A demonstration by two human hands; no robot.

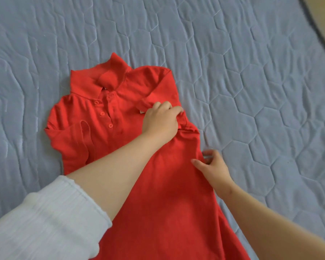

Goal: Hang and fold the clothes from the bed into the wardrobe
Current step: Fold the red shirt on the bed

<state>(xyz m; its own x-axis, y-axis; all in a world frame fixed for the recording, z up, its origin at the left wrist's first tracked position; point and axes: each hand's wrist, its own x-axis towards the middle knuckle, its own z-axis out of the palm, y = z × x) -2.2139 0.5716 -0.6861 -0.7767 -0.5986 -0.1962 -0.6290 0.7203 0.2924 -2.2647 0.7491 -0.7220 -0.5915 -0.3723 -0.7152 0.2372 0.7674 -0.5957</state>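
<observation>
**Head view.** A red polo shirt (158, 194) is shown lying front side up on the bed (251, 72), which is covered by a blue-grey quilted spread. The collar (109, 76) is directed away from the viewer, and the hem is cut off by the lower edge of the picture. Three red buttons (102, 113) are seen along the placket, which lies open below the collar. The shirt sleeve on the viewer's left (69, 141) is folded inward onto the body of the garment. The opposite shirt sleeve (154, 91) is laid back over the chest.

The left forearm is extended diagonally from the lower left corner across the shirt. It is bare up to a ribbed white sleeve (45, 218) that is pushed toward the elbow. The left hand (160, 121) is held knuckles up, and its fingers are curled down round a bunch of red cloth at the end of the folded-over sleeve, beside a small white label (141, 111).

The right forearm is brought in from the lower right corner. The right hand (213, 167) is set at the shirt's side edge, below the left hand and apart from it. Its thumb is laid on the red cloth and its fingers are bent above the edge. Whether the cloth is actually pinched between them cannot be told.
</observation>
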